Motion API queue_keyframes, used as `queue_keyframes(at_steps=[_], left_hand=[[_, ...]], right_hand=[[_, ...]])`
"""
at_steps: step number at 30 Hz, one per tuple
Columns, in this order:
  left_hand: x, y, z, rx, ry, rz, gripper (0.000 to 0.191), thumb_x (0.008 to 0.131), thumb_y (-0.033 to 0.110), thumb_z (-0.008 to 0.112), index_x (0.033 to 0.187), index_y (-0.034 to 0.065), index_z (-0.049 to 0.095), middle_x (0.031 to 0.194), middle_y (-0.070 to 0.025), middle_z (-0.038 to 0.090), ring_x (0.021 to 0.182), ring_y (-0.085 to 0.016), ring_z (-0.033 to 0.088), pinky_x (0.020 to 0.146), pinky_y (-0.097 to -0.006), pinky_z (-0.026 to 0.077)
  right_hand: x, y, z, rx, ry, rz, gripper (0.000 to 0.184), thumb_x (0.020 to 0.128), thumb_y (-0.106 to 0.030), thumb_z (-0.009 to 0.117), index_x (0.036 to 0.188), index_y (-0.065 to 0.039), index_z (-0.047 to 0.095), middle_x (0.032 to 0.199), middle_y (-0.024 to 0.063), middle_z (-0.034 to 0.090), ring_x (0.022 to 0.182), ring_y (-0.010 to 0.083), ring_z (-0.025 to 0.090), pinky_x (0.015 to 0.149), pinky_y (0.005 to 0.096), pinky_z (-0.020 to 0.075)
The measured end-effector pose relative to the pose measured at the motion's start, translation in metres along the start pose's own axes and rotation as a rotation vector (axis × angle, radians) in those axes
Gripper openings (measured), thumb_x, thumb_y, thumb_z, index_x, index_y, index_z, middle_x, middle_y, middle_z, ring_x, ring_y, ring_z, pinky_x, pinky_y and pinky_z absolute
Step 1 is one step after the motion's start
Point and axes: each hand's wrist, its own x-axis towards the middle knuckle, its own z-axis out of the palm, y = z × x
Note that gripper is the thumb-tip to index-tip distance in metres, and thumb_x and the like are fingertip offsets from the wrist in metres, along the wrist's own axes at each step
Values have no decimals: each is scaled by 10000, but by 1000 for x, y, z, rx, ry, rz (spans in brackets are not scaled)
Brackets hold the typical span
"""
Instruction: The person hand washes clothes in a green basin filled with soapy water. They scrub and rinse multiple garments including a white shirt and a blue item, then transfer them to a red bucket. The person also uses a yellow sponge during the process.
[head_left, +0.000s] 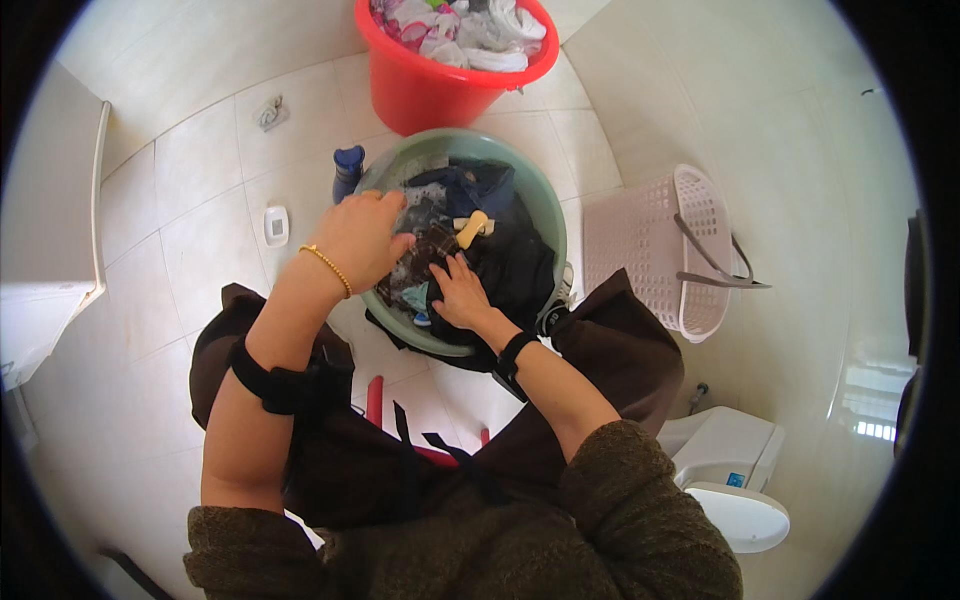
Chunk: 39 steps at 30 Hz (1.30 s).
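Note:
A green plastic basin (556, 217) stands between my knees, holding dark wet clothes (510, 262) and some sudsy water. On the clothes lies a yellow scrubbing brush (472, 229), bristles not visible. My left hand (367, 236), with a gold bead bracelet, is raised over the basin's left side, fingers curled; whether it holds anything is hidden. My right hand (461, 294) rests palm down on the dark cloth, fingers apart, near the brush. A light teal cloth (415, 296) shows at the basin's lower left.
A red tub (427, 94) full of clothes stands beyond the basin. A blue bottle (348, 174) is left of the basin, with a white soap dish (276, 226) farther left. A pink laundry basket (634, 244) leans at right, and a white toilet (724, 450) stands lower right.

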Motion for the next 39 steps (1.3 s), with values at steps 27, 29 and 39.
queue_keyframes(at_steps=[27,29,39], left_hand=[[36,23,26,184,-249,6,331,803,280,607,1004,22,554,971,-188,600,940,-343,570,808,-413,457],[34,22,27,153,-221,34,331,804,289,609,982,14,561,959,-192,605,928,-343,578,797,-412,462],[28,4,-3,56,-80,-10,367,814,256,605,1079,12,536,1029,-194,590,990,-345,540,856,-401,425]], right_hand=[[-42,105,-43,-6,593,212,234,600,31,557,826,-23,528,973,183,546,1002,366,476,863,438,391],[-29,73,-43,65,723,-45,385,607,68,536,988,10,549,1162,215,471,1155,381,409,1014,418,319],[-4,-12,33,32,-6,121,394,710,-161,650,1069,-55,526,1084,158,475,1049,344,452,872,432,438]])
